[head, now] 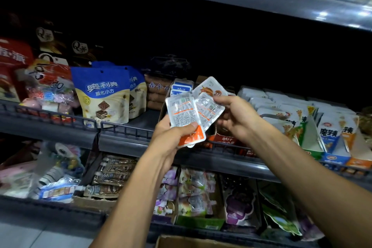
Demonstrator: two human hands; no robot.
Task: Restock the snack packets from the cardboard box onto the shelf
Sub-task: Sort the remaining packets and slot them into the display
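A person's left hand [173, 133] grips a fanned stack of orange-and-white snack packets [186, 119] before the shelf [124, 129]; the right hand [235, 117] pinches the topmost packet's edge, above the cardboard box [181, 241].

Both hands are raised before the middle shelf [124, 127]: the left hand [173, 137] grips a fan of white-and-orange packets [182, 115], thumb pressed across the front one, while the right hand [237, 117] pinches the rearmost packet at its edge. Blue pouches [104, 94] stand on the shelf to the left. A cardboard box [191, 242] shows at the bottom edge.
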